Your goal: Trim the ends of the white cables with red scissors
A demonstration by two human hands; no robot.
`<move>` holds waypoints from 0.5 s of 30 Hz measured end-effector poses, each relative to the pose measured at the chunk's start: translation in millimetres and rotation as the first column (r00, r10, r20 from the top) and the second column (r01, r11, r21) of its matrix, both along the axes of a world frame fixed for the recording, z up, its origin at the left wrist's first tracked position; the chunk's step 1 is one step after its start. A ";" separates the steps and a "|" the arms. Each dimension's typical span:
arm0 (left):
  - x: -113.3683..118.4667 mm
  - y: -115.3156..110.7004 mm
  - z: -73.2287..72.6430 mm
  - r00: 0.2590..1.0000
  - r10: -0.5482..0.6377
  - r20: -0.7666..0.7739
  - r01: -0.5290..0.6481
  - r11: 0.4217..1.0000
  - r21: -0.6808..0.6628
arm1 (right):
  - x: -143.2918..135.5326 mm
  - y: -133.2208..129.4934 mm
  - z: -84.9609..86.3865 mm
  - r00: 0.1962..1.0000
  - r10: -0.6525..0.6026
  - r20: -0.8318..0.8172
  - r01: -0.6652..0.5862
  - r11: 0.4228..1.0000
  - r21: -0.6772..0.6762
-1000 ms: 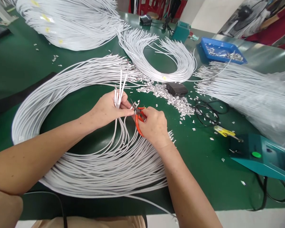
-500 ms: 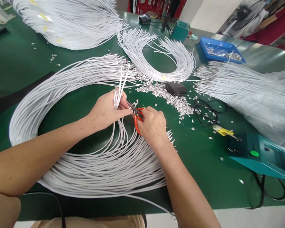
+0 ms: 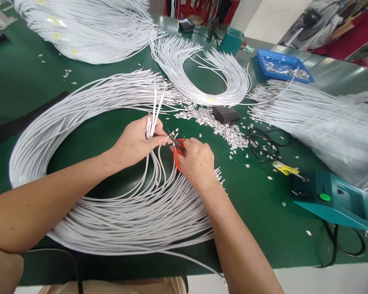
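Observation:
Several white cables [image 3: 156, 107] stand up out of my left hand [image 3: 138, 139], which is closed around them, thumb and forefinger pinched near a cable end. My right hand [image 3: 198, 161] is wrapped round small orange-handled pliers or cutters [image 3: 178, 158]. Their dark jaws reach to my left fingertips; whether they grip a cable end there cannot be made out. Below both hands lies a large coil of white cables [image 3: 135, 224], its near ends beside my right wrist and its far ends curving round to the back.
Small silvery scraps [image 3: 223, 128] lie heaped around a black block [image 3: 226, 115]. A teal device [image 3: 334, 200] with a green button and a yellow clip [image 3: 285, 168] stand at right. Behind are a blue tray [image 3: 283, 67], a smaller cable coil [image 3: 233, 87] and a big cable bundle [image 3: 88, 32].
The view has shifted slightly. My left thumb has drawn back a little from the tool's jaws. Both hands keep their holds in nearly the same place.

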State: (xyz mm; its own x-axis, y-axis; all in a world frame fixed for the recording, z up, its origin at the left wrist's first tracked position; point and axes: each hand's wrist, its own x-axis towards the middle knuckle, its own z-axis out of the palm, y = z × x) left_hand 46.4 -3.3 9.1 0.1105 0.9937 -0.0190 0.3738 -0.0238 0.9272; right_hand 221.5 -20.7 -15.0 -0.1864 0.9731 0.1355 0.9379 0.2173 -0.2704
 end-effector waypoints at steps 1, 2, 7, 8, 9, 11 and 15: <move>-0.2 0.2 -0.2 1.000 -0.006 0.015 0.006 1.000 -0.008 | -0.2 0.1 -0.7 1.000 0.000 -0.006 0.000 1.000 -0.003; -0.4 0.4 -0.3 0.999 -0.014 0.029 0.014 1.000 -0.016 | -0.2 0.3 -1.3 1.000 0.001 -0.015 -0.001 1.000 -0.003; -1.2 1.5 -1.0 0.990 -0.052 0.134 0.061 0.996 -0.064 | 4.4 4.5 1.4 0.984 0.009 -0.176 -0.022 0.997 -0.069; -1.3 1.7 -1.4 0.986 -0.052 0.158 0.065 0.995 -0.073 | 6.0 5.8 3.7 0.965 -0.016 -0.262 -0.011 0.995 -0.102; -1.3 1.9 -1.8 0.982 -0.056 0.180 0.072 0.994 -0.082 | 7.5 7.1 6.5 0.926 -0.055 -0.374 0.002 0.990 -0.141; -1.4 1.9 -2.6 0.973 -0.076 0.219 0.099 0.990 -0.099 | 9.5 9.0 12.7 0.770 -0.129 -0.625 -0.003 0.979 -0.205; -1.2 1.0 -3.1 0.948 -0.154 0.278 0.195 0.973 -0.127 | 8.3 8.6 21.2 0.420 -0.093 -0.903 -0.196 0.962 -0.190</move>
State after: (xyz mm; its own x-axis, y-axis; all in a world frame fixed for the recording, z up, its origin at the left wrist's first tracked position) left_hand 45.3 -2.3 6.0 0.3035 0.9461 -0.1133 0.1171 0.0809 0.9898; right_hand 229.9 -12.1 6.3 -0.1493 0.9882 0.0352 0.1117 0.0522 -0.9924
